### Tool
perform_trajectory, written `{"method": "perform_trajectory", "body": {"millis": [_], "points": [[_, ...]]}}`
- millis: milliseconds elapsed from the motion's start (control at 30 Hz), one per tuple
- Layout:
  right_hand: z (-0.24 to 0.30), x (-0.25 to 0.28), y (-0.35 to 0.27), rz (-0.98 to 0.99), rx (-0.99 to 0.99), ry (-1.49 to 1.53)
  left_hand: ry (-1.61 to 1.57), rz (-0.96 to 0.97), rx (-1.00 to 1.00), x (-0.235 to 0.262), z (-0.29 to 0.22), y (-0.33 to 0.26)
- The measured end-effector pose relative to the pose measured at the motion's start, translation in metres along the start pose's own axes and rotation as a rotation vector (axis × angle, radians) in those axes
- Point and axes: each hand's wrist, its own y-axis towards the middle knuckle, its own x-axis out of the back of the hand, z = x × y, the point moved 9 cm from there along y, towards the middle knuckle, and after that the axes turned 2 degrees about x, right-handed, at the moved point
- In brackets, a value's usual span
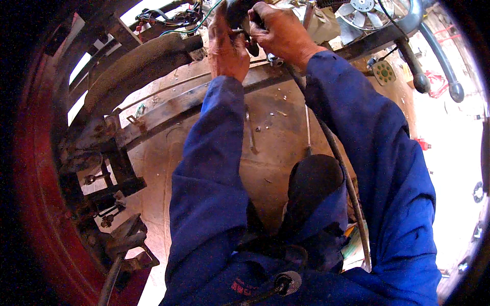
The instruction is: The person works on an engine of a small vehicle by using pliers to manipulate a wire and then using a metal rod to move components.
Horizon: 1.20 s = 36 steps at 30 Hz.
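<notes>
Both my hands are at the far middle, above a metal frame rail [176, 108], by a dark rounded part [238, 14]. My left hand [227, 52] is upright against its left side, with the thumb and fingers closed in by a small dark metal piece [252, 47]. Curled into a loose fist, my right hand [282, 31] is on the other side. What its fingers hold is hidden. Under my right wrist, a bright metal fitting [274, 59] sits on the rail. A dark hose [337, 153] runs from there down past my right forearm.
To the left lies a long brown padded tube [135, 71], with wiring [168, 20] beyond it. A fan [361, 14] and a round perforated disc [384, 72] are at the far right. Thick grey pipes [443, 61] curve down there. A slim metal tool [250, 130] lies on the floor.
</notes>
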Motion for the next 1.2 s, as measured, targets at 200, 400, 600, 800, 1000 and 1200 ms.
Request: {"method": "perform_trajectory", "body": {"millis": [200,400,600,800,1000,1200], "points": [[0.006,-0.004,0.004,0.023,0.096,-0.017,-0.275,0.17,0.078,-0.023,0.037,0.005],[-0.002,-0.007,0.016,0.093,0.117,-0.17,0.496,-0.166,0.026,-0.015,0.01,0.007],[0.003,-0.02,0.016,0.131,0.177,-0.081,0.538,-0.39,-0.003,0.005,-0.002,0.002],[0.009,-0.018,-0.002,0.09,0.187,-0.233,0.307,-0.473,0.148,0.001,0.033,0.009],[0.036,0.08,-0.148,0.097,0.005,0.06,0.328,-0.358,0.108,-0.023,0.026,0.002],[-0.089,0.261,-0.411,-0.16,-0.87,-0.433,0.316,-0.271,0.365,0.004,0.072,0.022]]}}
